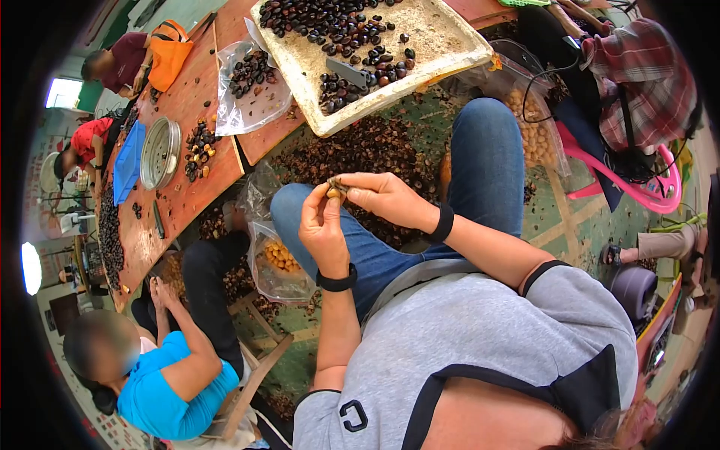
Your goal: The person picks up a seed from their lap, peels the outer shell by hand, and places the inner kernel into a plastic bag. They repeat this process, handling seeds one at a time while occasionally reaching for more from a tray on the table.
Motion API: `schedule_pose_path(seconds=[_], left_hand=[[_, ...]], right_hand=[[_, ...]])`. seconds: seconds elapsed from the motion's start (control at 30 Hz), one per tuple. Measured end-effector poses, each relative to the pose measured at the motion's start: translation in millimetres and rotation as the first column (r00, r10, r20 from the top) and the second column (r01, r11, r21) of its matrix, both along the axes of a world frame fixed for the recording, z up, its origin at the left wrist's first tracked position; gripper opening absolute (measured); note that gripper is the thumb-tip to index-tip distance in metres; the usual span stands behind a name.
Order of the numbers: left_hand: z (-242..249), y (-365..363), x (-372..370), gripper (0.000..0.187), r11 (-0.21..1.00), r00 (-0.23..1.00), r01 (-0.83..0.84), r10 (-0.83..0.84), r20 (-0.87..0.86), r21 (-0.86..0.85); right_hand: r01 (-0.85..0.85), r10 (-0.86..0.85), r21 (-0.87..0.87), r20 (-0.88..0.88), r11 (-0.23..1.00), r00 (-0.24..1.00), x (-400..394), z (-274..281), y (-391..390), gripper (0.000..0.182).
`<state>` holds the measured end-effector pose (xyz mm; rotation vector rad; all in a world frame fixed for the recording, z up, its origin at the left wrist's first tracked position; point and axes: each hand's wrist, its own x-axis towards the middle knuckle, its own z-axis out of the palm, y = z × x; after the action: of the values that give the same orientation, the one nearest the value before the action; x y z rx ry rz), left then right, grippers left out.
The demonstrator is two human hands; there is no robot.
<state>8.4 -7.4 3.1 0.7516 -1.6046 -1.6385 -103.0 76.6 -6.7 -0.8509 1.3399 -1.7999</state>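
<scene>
Above my lap, my left hand (pixel 322 229) pinches a partly peeled, yellowish chestnut (pixel 334 193) between thumb and fingers. My right hand (pixel 386 199) meets it from the right, its fingers closed at the nut's top. A small dark bit, perhaps shell or a blade tip, shows there, but I cannot make out what the right fingers hold. Beside my left knee sits a clear plastic bag (pixel 289 289) with peeled yellow chestnuts (pixel 280 256). Beyond my knees, a pale tray (pixel 300 82) carries many dark unpeeled chestnuts (pixel 322 22) and a grey flat-bladed tool (pixel 346 73).
A wooden table (pixel 191 90) bears a metal bowl (pixel 160 154), a blue tray (pixel 129 163) and loose chestnuts. Shell scraps (pixel 352 154) cover the floor. A co-worker in blue (pixel 176 386) sits at left, another in plaid (pixel 645 79) by a pink stool (pixel 667 184).
</scene>
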Motion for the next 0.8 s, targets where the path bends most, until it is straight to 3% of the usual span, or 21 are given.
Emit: schedule_pose_path(seconds=[0.07,0.2,0.3,0.4,0.53,0.67,0.8], left_hand=[[6.9,0.2,0.1,0.021,0.979,0.988,0.046,-0.016,-0.151,0.201],[13.8,-5.4,0.0,0.019,0.927,0.948,0.057,0.066,-0.311,0.37],[9.4,-11.1,1.2,0.01,0.793,0.92,0.148,0.11,-0.377,0.591],[-4.7,-10.5,1.0,0.011,0.791,0.912,0.196,0.07,-0.404,0.579],[-0.8,-2.2,-2.6,0.022,0.782,0.916,0.237,0.018,-0.401,0.577],[-2.6,-2.9,-2.9,0.027,0.762,0.928,0.207,0.047,-0.37,0.613],[-6.1,0.6,-3.4,0.026,0.837,0.951,0.142,0.033,-0.308,0.528]], right_hand=[[-0.121,0.063,0.151,0.343,0.981,0.937,-11.2,10.2,5.3,0.039],[-0.072,0.01,0.139,0.404,0.988,0.915,-11.5,18.9,6.6,0.046],[-0.086,0.071,0.086,0.165,0.993,0.984,-0.8,17.0,6.6,0.047],[-0.114,0.124,0.124,-0.078,0.986,0.989,2.5,22.4,12.7,0.052],[0.029,0.021,0.167,-0.287,0.986,0.958,3.8,16.8,11.0,0.047],[0.076,-0.052,0.058,-0.331,0.995,0.942,1.6,9.4,9.7,0.042],[0.049,-0.026,0.073,-0.293,0.996,0.956,-1.6,11.7,11.5,0.039]])
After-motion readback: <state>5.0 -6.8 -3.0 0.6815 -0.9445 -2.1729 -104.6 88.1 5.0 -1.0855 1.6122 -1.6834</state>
